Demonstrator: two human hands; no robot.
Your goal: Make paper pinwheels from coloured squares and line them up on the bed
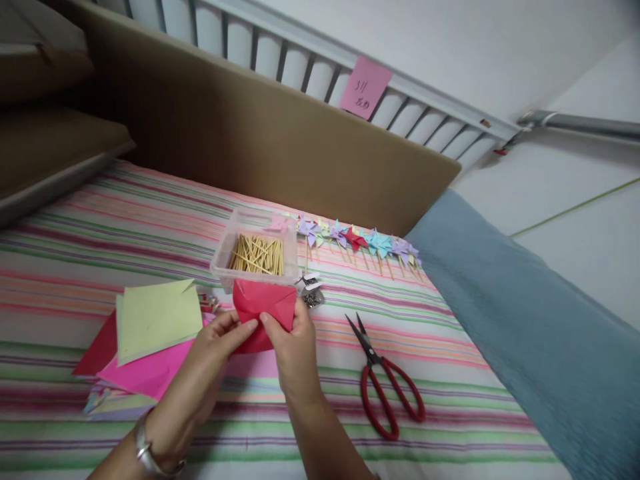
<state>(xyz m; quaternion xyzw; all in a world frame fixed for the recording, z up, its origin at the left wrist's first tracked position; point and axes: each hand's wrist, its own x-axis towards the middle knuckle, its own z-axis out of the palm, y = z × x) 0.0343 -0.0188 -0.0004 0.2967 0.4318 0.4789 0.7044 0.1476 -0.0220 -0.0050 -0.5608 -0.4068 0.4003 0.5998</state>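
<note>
Between my two hands is a red paper sheet (267, 303), held up in front of a clear plastic box (227, 273). My left hand (220, 337) pinches its left side, with the thumb lying across the front. On the right side, my right hand (293, 340) grips the sheet, its thumb near the middle and fingers behind. The paper looks creased or slit near the thumbs; I cannot tell which. A stack of coloured paper with a pale yellow sheet (157, 317) on top lies left of my left hand. Scissors with red handles (375, 363) lie partly spread at the right.
Thin wooden sticks (257, 255) fill the clear box. Several paper pinwheels on sticks (355, 239) lie in a row behind it. A small pack of metal pins (313, 297) sits beside the box. Cardboard (280, 153) stands along the back, and a pink note (365, 87) hangs on the rail.
</note>
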